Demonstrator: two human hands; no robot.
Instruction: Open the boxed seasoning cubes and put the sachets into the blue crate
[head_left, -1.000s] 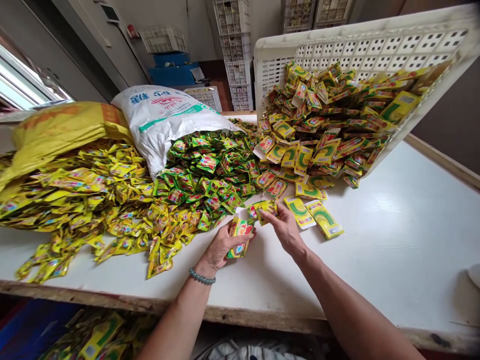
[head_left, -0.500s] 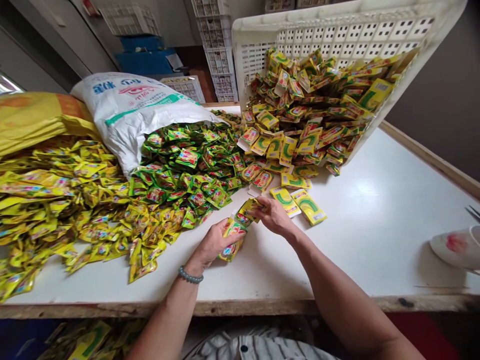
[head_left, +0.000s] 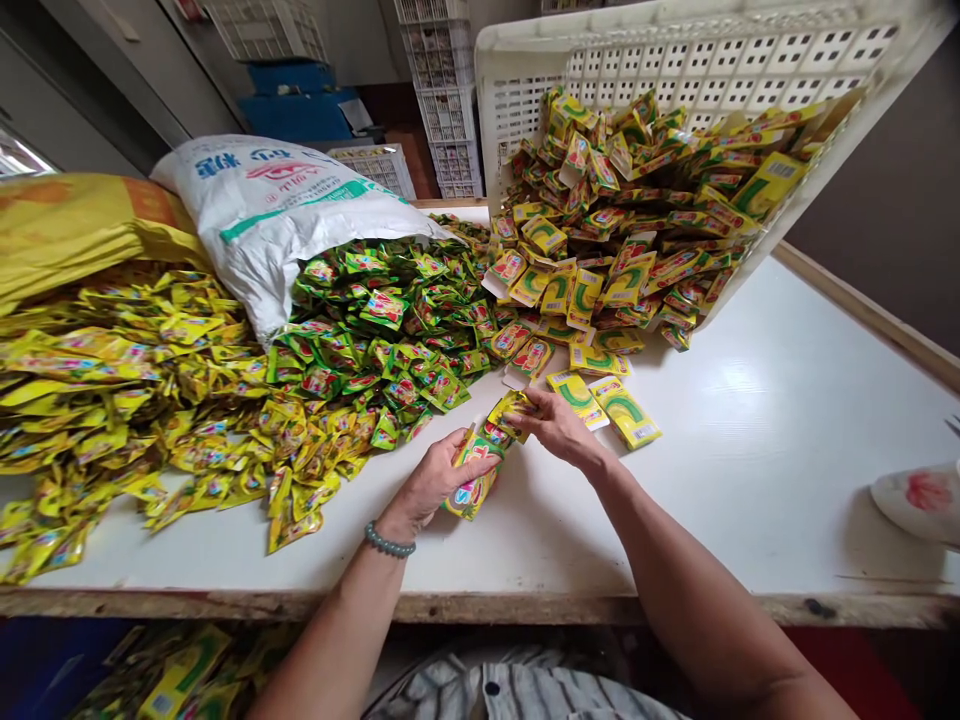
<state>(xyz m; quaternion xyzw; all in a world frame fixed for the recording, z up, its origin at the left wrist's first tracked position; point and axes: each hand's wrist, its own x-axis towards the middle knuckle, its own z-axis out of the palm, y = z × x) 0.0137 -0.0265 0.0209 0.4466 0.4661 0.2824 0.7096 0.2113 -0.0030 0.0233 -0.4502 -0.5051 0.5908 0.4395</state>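
Note:
My left hand [head_left: 439, 478], a beaded bracelet at its wrist, grips a small yellow-and-green printed carton [head_left: 474, 480] tilted just above the table. Its upper end faces my right hand [head_left: 559, 428], whose fingers pinch a yellow sachet [head_left: 511, 410] at the carton's mouth. Part of a green sachet [head_left: 495, 432] shows there too; how deep either one sits in the carton is hidden. Beyond my hands lies a heap of green sachets [head_left: 390, 330], with a heap of yellow sachets [head_left: 195, 400] to the left. Two flat cartons [head_left: 624, 412] rest right beside my right hand.
A tipped white plastic crate [head_left: 517, 110] spills many cartons onto the white table [head_left: 720, 480]. A white sack [head_left: 247, 215] and a yellow bag [head_left: 82, 220] stand behind the heaps. At the right edge is a white cup [head_left: 919, 500]. More cartons [head_left: 184, 670] lie below the table.
The whole view has shifted slightly, moving things a little to the right. Both hands keep their holds, and the yellow sachet now lies flatter across the carton's mouth.

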